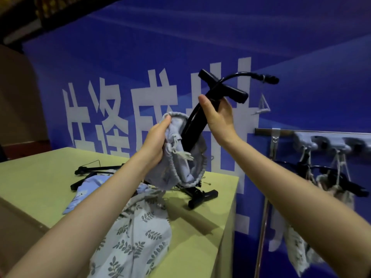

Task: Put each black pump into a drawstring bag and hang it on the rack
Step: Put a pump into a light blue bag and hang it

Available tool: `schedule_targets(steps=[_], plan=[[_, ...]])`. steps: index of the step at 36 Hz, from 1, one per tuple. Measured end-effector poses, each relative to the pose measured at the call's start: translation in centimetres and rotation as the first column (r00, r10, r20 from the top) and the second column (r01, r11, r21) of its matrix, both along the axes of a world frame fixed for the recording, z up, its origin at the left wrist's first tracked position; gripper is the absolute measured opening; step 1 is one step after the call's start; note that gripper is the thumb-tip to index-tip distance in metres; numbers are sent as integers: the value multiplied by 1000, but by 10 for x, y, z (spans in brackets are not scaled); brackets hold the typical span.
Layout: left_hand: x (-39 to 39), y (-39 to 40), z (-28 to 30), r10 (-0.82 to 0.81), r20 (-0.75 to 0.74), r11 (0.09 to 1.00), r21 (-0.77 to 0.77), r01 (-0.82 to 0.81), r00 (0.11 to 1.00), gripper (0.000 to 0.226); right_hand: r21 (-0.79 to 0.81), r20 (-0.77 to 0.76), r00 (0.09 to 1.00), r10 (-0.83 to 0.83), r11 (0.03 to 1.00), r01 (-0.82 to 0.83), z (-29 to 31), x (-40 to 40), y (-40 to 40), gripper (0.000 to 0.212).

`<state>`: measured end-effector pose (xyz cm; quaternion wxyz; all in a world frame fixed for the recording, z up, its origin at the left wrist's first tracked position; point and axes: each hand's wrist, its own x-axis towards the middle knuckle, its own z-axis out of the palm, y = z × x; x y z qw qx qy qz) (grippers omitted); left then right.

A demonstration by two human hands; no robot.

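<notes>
R hand (219, 117) grip wrapped round black pump (195, 125) shaft at 12 o'clock; L hand (155, 141) pinches drawstring bag (180, 167) rim, pump foot poking out below. Rack (313, 132) at 3 o'clock holds bagged pumps. 1+ pump (94, 169) left on counter (36, 177).

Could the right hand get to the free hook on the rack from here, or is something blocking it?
Probably yes. The hook hangs bare at the rack's left end, with open space between it and the right hand, though that hand holds the pump.

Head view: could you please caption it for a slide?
Right hand holds black pump upright, left hand grips drawstring bag.
</notes>
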<state>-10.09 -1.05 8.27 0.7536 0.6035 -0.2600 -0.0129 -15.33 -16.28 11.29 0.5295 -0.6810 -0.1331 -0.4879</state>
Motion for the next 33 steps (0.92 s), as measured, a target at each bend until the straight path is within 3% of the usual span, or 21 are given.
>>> schedule_targets(steps=[3,6,11,13,17,21,23,25,27,30,33], plan=[[-4,-5,11,-74,-112,990,-126,59,991,37,-100,10,1000,12,995,-11,-9,0,0,19],[-8,-5,19,-111,-157,981,-177,83,981,40,-143,17,999,49,989,-46,-13,-4,-3,30],[-7,-2,26,-238,-243,949,-263,173,940,48,-95,-223,957,188,972,-213,-5,-17,-18,14],[-6,-5,27,-261,-275,942,-284,181,926,51,-52,-290,931,223,967,-248,-5,-17,-18,18],[3,-12,18,-265,-320,920,-367,139,910,46,64,-323,917,234,972,-226,-16,-15,-13,31],[4,-18,5,-320,-381,895,-422,144,867,42,96,-279,955,99,993,-75,-37,-7,-9,20],[-1,-23,-1,-343,-379,907,-370,200,859,44,124,-192,980,60,992,-37,-43,-6,-5,21],[-5,-28,-5,-343,-345,928,-269,258,874,54,144,-135,984,113,985,-94,-42,-8,0,22],[-6,-26,-8,-284,-329,958,-134,253,901,50,115,-136,977,166,982,-151,-37,-10,3,21],[-1,-11,-9,-152,-279,983,62,175,948,45,31,-175,979,105,994,-101,-28,-8,4,19],[9,5,-15,101,-139,963,261,-62,985,73,-17,-198,979,45,999,-50,-24,-3,3,25]])
